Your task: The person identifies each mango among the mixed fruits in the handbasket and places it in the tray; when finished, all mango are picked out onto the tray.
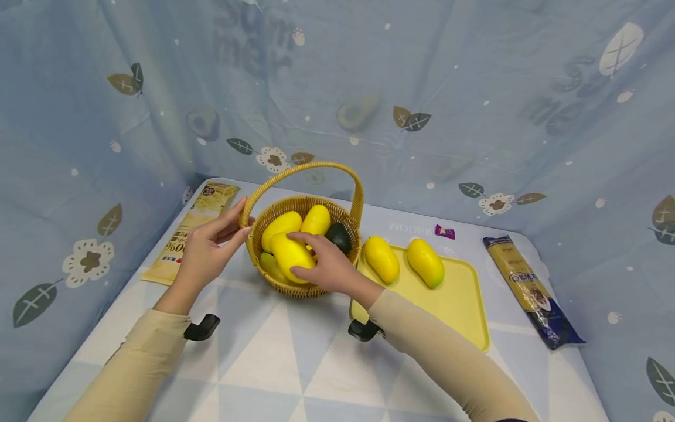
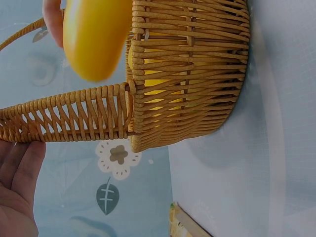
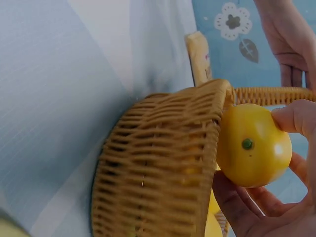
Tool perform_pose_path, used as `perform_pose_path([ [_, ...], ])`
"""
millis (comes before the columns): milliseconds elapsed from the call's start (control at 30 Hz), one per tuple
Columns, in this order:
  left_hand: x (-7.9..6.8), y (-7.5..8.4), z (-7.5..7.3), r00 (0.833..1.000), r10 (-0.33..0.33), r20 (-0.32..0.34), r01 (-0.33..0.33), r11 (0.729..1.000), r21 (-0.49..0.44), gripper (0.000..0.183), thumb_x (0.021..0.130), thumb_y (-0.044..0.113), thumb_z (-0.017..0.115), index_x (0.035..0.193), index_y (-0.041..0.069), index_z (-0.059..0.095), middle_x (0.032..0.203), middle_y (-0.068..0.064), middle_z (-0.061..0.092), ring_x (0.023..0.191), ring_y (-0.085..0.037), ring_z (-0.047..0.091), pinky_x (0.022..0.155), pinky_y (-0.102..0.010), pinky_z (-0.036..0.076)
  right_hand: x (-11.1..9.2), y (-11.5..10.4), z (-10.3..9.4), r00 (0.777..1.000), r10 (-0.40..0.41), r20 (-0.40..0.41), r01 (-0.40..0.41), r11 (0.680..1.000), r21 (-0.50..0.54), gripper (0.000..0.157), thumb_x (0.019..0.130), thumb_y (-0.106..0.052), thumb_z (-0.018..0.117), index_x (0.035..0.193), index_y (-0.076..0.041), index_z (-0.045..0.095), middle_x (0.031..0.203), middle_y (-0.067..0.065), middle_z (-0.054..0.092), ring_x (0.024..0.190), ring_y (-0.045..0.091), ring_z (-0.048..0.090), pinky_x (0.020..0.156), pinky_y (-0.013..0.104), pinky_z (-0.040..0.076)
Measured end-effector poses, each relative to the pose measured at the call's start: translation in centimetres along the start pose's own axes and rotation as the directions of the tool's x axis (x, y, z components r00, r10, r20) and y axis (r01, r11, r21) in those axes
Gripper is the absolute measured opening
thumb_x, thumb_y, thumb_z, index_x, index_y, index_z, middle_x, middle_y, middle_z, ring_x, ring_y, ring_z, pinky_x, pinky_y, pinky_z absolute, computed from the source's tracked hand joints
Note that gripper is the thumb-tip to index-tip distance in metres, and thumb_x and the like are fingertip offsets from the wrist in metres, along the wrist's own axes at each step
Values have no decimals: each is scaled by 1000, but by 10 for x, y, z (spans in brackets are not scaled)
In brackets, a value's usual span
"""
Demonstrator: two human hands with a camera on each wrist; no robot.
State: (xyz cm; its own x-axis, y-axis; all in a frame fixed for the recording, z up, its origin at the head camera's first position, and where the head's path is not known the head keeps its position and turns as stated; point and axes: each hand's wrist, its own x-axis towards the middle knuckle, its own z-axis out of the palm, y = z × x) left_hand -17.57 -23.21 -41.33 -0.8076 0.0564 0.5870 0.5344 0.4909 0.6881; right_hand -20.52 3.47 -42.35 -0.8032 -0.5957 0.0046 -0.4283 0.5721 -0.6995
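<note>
A wicker basket (image 1: 304,288) with a tall arched handle (image 1: 311,166) holds several yellow mangoes (image 1: 316,220) and a dark green avocado (image 1: 339,237). My left hand (image 1: 213,249) holds the left side of the handle near its base, thumb in front and fingers partly hidden behind. In my right hand (image 1: 332,264) another mango (image 3: 252,148) is gripped between thumb and fingers. This mango is at the basket's opening, above the other fruit. The left wrist view shows the held mango (image 2: 96,39) past the rim.
Right of the basket, a yellow tray (image 1: 459,310) carries two mangoes (image 1: 426,264). A small purple wrapped candy (image 1: 445,232) lies behind it. A blue and gold packet (image 1: 532,293) is at far right, a yellow packet (image 1: 174,246) at left. Patterned curtains (image 1: 337,88) enclose the table.
</note>
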Motion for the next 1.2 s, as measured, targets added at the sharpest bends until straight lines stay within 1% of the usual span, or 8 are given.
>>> perform_pose_path([
  [267,0,-1,1,1000,-10,7,10,1000,-7,66,92,-4,72,150,19,53,117,-12,74,106,8,64,87,-12,53,-31,20,-26,997,16,-72,-10,997,81,63,94,-33,73,152,-33,46,144,-1,51,114,19,54,97,41,52],
  [333,0,-1,1,1000,-12,11,12,1000,-7,65,92,-4,72,150,18,52,117,-12,74,106,8,64,87,-12,53,-40,26,-33,996,29,-84,-20,994,111,63,95,-31,73,152,-33,46,145,-2,51,116,21,54,94,42,54],
  [533,-2,0,0,1000,-14,8,14,1000,-5,67,93,-3,71,151,25,51,117,-13,73,106,9,64,86,-11,53,-69,47,-55,986,129,-110,-112,983,148,64,95,-31,74,152,-38,45,147,0,49,120,27,55,91,41,57],
  [667,-1,0,1,1000,-13,7,13,1000,-6,68,93,-2,71,150,28,51,117,-13,74,106,9,64,86,-11,53,-89,58,-69,974,177,-139,-156,976,151,67,94,-30,75,153,-35,44,148,5,49,121,30,55,95,44,57],
  [833,-1,0,0,1000,-22,11,22,1000,-7,66,93,-2,71,151,24,52,117,-13,73,106,9,64,86,-12,53,-111,71,-86,961,207,-185,-182,973,143,67,94,-27,75,153,-30,44,147,9,48,119,33,56,96,46,57],
  [967,-2,0,-1,1000,-29,11,29,1000,3,67,93,-2,71,151,25,51,117,-13,74,105,10,63,86,-11,53,-129,87,-100,949,231,-216,-206,969,134,67,96,-26,74,154,-28,42,149,13,47,121,36,56,95,48,58],
  [1067,-2,1,0,999,-30,13,30,1000,3,68,93,-2,71,151,27,51,117,-14,74,106,10,63,86,-10,53,-144,102,-112,933,262,-246,-242,964,108,67,97,-27,72,156,-27,40,150,16,46,121,38,55,95,50,57],
  [1200,-2,1,0,1000,-29,12,29,1000,3,68,93,-2,72,151,27,51,117,-14,74,106,10,63,86,-10,52,-163,126,-129,905,308,-294,-303,951,63,68,99,-30,69,158,-25,35,151,21,42,121,41,54,93,53,57],
])
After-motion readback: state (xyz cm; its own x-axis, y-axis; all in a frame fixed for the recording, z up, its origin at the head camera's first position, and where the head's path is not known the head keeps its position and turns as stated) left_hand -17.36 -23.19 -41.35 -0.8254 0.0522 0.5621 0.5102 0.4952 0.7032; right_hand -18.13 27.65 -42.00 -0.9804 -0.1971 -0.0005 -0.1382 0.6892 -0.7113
